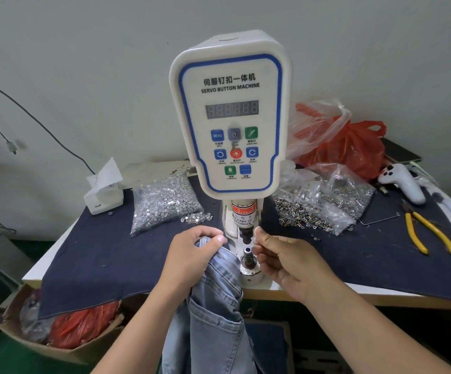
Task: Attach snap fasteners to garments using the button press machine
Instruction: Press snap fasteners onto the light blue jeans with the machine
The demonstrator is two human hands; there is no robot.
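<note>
Left hand [192,252] curled tight round the top edge of the jeans [213,306], just left of the press [231,117] and its small post [247,256]; rest of the jeans hanging down off the desk [97,255]. Right hand [286,261] just right of the post, fingers [262,240] bent close together, maybe pinching something tiny, too small to tell. Bags of snaps [162,203] on both sides, yellow pliers [429,233] far right.
</note>
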